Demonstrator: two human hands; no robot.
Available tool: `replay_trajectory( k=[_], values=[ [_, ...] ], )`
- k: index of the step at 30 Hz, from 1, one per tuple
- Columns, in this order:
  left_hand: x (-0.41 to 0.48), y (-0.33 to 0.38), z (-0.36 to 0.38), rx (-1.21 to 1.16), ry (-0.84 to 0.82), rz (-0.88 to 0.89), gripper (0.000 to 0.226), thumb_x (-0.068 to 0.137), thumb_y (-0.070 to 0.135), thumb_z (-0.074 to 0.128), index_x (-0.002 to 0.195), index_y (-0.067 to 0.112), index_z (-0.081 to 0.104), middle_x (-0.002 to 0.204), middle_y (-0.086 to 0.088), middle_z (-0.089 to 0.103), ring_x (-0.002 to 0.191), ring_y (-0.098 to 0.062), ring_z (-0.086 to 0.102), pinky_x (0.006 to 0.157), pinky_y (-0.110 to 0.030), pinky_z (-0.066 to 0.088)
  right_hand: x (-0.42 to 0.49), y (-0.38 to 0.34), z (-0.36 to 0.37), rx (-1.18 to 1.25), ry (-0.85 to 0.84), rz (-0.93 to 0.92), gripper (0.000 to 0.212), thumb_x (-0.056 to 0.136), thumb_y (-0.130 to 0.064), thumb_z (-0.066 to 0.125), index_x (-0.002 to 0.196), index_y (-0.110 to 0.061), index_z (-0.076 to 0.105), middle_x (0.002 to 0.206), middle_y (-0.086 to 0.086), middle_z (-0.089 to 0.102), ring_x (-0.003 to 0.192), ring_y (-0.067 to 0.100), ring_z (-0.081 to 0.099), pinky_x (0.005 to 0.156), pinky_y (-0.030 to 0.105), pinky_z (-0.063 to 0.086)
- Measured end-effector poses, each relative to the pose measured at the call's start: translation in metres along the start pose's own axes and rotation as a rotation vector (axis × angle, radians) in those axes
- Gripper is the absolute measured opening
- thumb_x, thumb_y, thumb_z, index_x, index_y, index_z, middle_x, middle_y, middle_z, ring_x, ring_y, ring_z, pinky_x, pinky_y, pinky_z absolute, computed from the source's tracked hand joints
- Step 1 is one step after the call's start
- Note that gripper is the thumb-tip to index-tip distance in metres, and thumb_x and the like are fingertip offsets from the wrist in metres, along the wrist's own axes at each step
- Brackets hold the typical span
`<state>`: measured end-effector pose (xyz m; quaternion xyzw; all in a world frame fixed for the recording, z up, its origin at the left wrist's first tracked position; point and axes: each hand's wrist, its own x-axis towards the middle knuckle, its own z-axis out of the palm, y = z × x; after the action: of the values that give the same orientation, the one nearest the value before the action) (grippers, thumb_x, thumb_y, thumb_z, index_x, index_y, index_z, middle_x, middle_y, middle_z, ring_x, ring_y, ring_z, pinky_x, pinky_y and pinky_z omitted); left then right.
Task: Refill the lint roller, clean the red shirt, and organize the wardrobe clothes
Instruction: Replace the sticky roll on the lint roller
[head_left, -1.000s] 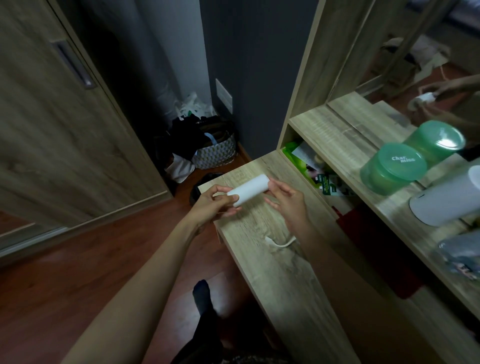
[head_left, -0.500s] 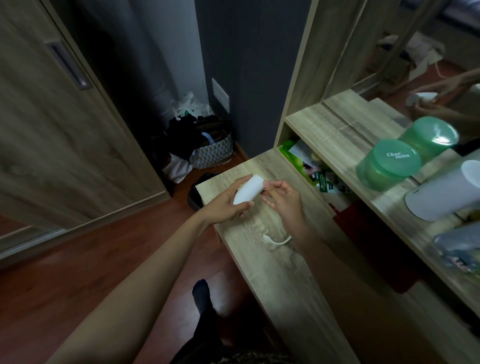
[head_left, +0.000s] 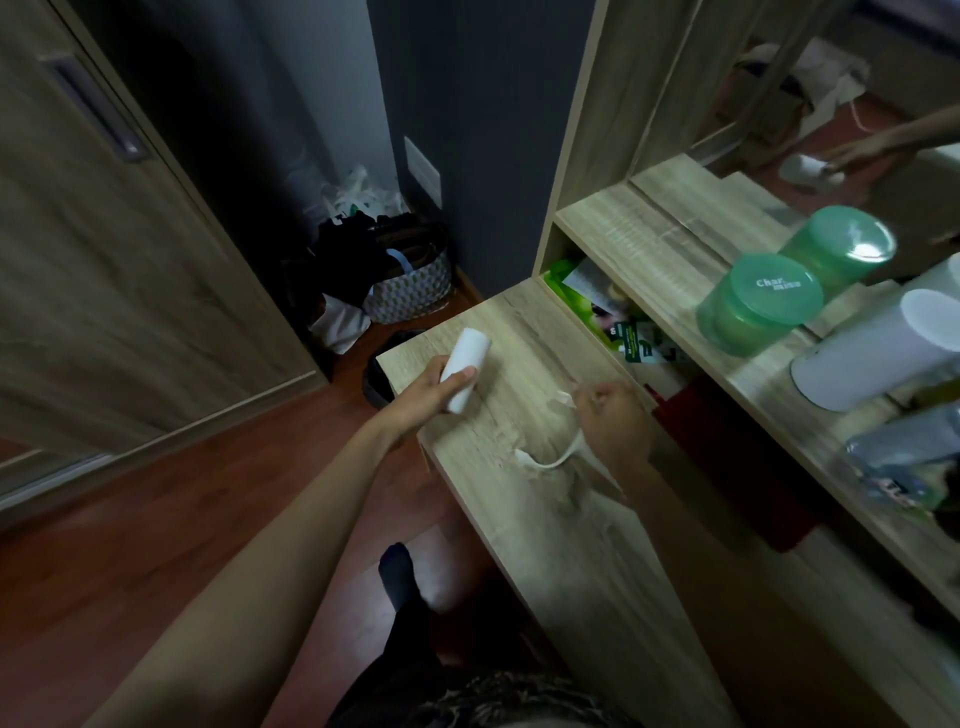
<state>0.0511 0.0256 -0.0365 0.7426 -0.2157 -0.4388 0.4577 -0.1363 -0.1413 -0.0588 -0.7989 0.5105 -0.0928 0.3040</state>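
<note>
My left hand (head_left: 426, 389) grips a white lint roller refill (head_left: 467, 366), held tilted above the far end of the wooden table (head_left: 566, 561). To its right, apart from the roll, my right hand (head_left: 615, 423) has its fingers pinched on a small white strip (head_left: 563, 399); the strip is blurred. A thin curved white lint roller handle (head_left: 545, 461) lies on the table, partly under my right wrist. A dark red cloth (head_left: 727, 467), which looks like the red shirt, lies on the lower shelf to the right of that hand.
On the upper shelf (head_left: 649, 249) stand a green lidded tub (head_left: 758, 306) and a white cylinder (head_left: 872, 353) before a mirror. Green packets (head_left: 623, 332) fill the shelf below. A patterned basket (head_left: 410, 286) with bags sits on the floor by the wardrobe door (head_left: 104, 234).
My right hand has pulled back from the roll toward me with the white strip. My left hand alone now holds the roll, which has turned from lying across to tilted away.
</note>
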Motion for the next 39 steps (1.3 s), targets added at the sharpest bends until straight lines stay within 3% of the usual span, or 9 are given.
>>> replay_trajectory(
  k=[4, 6, 9, 12, 16, 19, 25, 32, 39],
  values=[
    [-0.004, -0.005, 0.012, -0.082, 0.004, -0.054, 0.085, 0.070, 0.065, 0.063, 0.132, 0.011, 0.044, 0.124, -0.009, 0.059, 0.105, -0.020, 0.061, 0.085, -0.034, 0.052, -0.024, 0.013, 0.012, -0.148, -0.066, 0.072, 0.048, 0.092, -0.051, 0.045, 0.105, -0.005, 0.054, 0.099, 0.014, 0.064, 0.091, 0.033, 0.063, 0.073, 0.034, 0.043],
    [-0.003, -0.005, 0.018, -0.110, -0.017, -0.070, 0.089, 0.063, 0.066, 0.065, 0.131, 0.011, 0.045, 0.124, -0.009, 0.060, 0.105, -0.020, 0.061, 0.083, -0.034, 0.051, -0.026, 0.012, 0.016, -0.097, -0.101, 0.100, 0.042, 0.095, -0.045, 0.043, 0.107, -0.006, 0.054, 0.101, 0.014, 0.064, 0.093, 0.033, 0.063, 0.076, 0.036, 0.045],
    [-0.002, 0.000, 0.024, -0.222, -0.045, -0.096, 0.074, 0.076, 0.051, 0.070, 0.130, 0.011, 0.039, 0.130, -0.018, 0.055, 0.091, -0.023, 0.066, 0.074, -0.033, 0.054, -0.024, 0.004, 0.017, -0.094, -0.119, 0.100, 0.038, 0.097, -0.035, 0.040, 0.104, -0.003, 0.060, 0.099, 0.017, 0.066, 0.094, 0.033, 0.062, 0.074, 0.034, 0.043],
    [-0.004, 0.004, 0.025, -0.472, -0.079, -0.162, 0.056, 0.094, 0.020, 0.060, 0.133, 0.030, 0.021, 0.129, -0.020, 0.045, 0.072, -0.032, 0.069, 0.065, -0.041, 0.061, -0.021, -0.012, 0.015, -0.018, -0.103, 0.013, 0.034, 0.096, -0.029, 0.042, 0.095, -0.001, 0.061, 0.088, 0.017, 0.065, 0.085, 0.031, 0.062, 0.072, 0.034, 0.045],
    [-0.008, 0.011, 0.020, -0.556, -0.060, -0.158, 0.068, 0.097, 0.014, 0.052, 0.142, 0.047, 0.012, 0.127, -0.015, 0.039, 0.071, -0.034, 0.067, 0.064, -0.045, 0.061, -0.022, -0.036, 0.003, 0.065, -0.082, -0.187, 0.029, 0.097, -0.026, 0.045, 0.097, -0.003, 0.062, 0.084, 0.014, 0.064, 0.080, 0.027, 0.060, 0.070, 0.031, 0.041],
    [-0.006, 0.014, 0.017, -0.454, 0.013, -0.127, 0.063, 0.096, 0.018, 0.047, 0.144, 0.043, 0.016, 0.136, -0.010, 0.033, 0.081, -0.029, 0.065, 0.060, -0.036, 0.058, -0.026, -0.050, -0.004, 0.099, -0.087, -0.319, 0.030, 0.097, -0.029, 0.047, 0.101, -0.004, 0.064, 0.082, 0.016, 0.066, 0.077, 0.028, 0.060, 0.068, 0.035, 0.044],
    [-0.007, 0.023, 0.028, -0.472, 0.110, -0.160, 0.044, 0.095, 0.020, 0.051, 0.129, 0.026, 0.024, 0.107, -0.012, 0.047, 0.086, -0.031, 0.060, 0.088, -0.056, 0.050, -0.027, -0.077, -0.006, 0.096, -0.092, -0.361, 0.035, 0.097, -0.028, 0.042, 0.125, -0.014, 0.056, 0.101, 0.016, 0.069, 0.092, 0.034, 0.062, 0.080, 0.039, 0.049],
    [-0.014, 0.032, 0.039, -0.466, 0.076, -0.135, 0.044, 0.095, 0.021, 0.052, 0.127, 0.026, 0.021, 0.107, -0.013, 0.050, 0.077, -0.026, 0.062, 0.071, -0.041, 0.055, -0.020, -0.084, -0.011, 0.014, -0.099, -0.350, 0.042, 0.099, -0.029, 0.037, 0.137, -0.014, 0.046, 0.124, 0.015, 0.062, 0.112, 0.034, 0.057, 0.091, 0.040, 0.043],
    [-0.018, 0.033, 0.038, -0.378, 0.024, -0.067, 0.051, 0.093, 0.026, 0.055, 0.126, 0.036, 0.018, 0.111, -0.010, 0.055, 0.081, -0.027, 0.067, 0.070, -0.038, 0.057, -0.023, -0.086, -0.017, -0.071, 0.014, -0.406, 0.039, 0.100, -0.030, 0.036, 0.133, -0.016, 0.050, 0.104, 0.015, 0.069, 0.096, 0.033, 0.063, 0.079, 0.037, 0.044]
  ],
)
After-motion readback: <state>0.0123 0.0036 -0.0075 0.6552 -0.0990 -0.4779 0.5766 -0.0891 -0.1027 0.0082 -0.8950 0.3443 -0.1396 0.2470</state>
